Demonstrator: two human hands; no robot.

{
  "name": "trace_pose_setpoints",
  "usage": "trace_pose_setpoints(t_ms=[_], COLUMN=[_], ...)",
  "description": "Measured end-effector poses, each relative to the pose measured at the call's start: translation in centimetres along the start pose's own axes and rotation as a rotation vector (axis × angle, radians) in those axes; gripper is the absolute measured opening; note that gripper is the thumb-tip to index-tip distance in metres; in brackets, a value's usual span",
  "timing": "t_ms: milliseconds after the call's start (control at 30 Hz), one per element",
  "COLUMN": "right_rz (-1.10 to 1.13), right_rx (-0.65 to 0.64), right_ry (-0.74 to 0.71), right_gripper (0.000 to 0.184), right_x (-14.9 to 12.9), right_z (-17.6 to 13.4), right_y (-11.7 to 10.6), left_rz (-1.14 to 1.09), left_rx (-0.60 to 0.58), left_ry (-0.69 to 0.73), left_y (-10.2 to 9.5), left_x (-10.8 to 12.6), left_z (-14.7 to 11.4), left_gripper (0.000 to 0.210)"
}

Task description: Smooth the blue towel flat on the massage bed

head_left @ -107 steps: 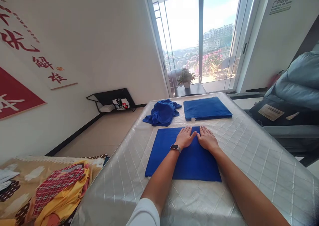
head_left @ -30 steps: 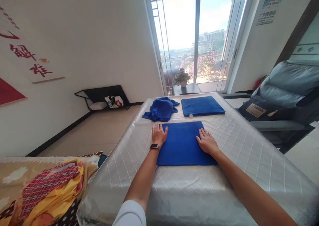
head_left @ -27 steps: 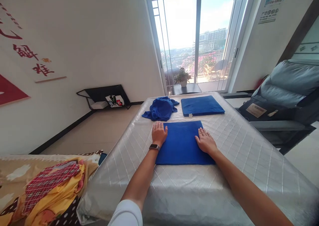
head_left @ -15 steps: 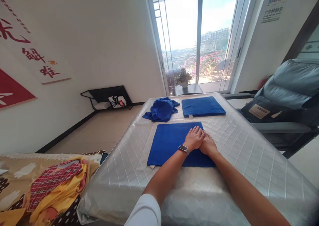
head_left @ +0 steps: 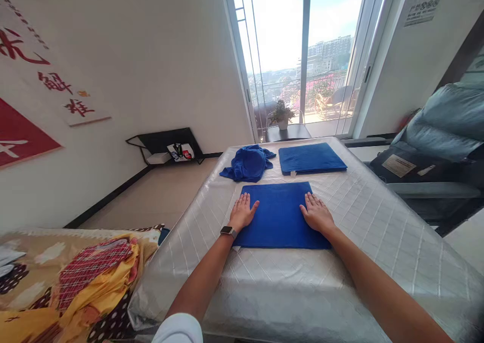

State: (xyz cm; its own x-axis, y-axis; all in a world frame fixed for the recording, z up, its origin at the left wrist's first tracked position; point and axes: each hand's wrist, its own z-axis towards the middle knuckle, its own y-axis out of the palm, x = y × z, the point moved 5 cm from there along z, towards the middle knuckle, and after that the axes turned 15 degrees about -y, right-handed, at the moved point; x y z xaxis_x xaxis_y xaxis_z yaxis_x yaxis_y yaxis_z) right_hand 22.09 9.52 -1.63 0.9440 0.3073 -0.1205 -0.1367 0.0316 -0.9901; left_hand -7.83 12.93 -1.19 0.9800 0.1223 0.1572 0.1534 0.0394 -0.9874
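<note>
A folded blue towel (head_left: 280,217) lies flat on the plastic-wrapped mattress (head_left: 280,277), close to me. My left hand (head_left: 243,212) rests flat on its left edge, fingers stretched out and thumb apart. On its right edge my right hand (head_left: 316,213) lies palm down, fingers extended. Neither hand grips the cloth. Beyond it, to the right, is a neat blue stack of folded towels (head_left: 313,158) with a small white tag. A crumpled blue towel (head_left: 249,163) sits in a heap at the far left of the mattress.
At lower left, a red plaid and yellow cloth (head_left: 100,267) lies on a patterned bedspread (head_left: 49,252). A grey recliner (head_left: 434,146) stands at the right. Beyond the mattress are a chair with a potted plant (head_left: 282,115) and a sliding glass door (head_left: 306,56).
My left hand has moved left across the folded towel, away from my right hand, to the left edge. My right hand stays at the right edge. The view has shifted slightly.
</note>
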Motion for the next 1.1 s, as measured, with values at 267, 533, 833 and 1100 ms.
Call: trace_pose_setpoints(t_ms=[267,533,833,1100], right_rz=[-0.034,-0.147,-0.023,-0.002], right_rx=[0.006,0.112,0.002,0.023], right_ry=[0.001,-0.021,-0.035,-0.031], right_gripper=[0.069,0.062,0.068,0.068], right_x=[-0.1,-1.6,-2.9,-2.8], right_z=[-0.1,-1.8,-6.3,-6.0], right_y=[-0.2,-2.3,-0.5,-0.2], left_rz=[-0.033,-0.027,-0.023,-0.042], left_rx=[0.041,0.061,0.142,0.216], left_ry=[-0.023,-0.025,0.0,0.369], left_y=[0.1,-0.1,-0.8,-2.5], left_x=[-1.5,-1.5,-1.4,5.6], left_z=[-0.8,-1.0,-1.3,-6.2], left_gripper=[0.09,0.087,0.08,0.068])
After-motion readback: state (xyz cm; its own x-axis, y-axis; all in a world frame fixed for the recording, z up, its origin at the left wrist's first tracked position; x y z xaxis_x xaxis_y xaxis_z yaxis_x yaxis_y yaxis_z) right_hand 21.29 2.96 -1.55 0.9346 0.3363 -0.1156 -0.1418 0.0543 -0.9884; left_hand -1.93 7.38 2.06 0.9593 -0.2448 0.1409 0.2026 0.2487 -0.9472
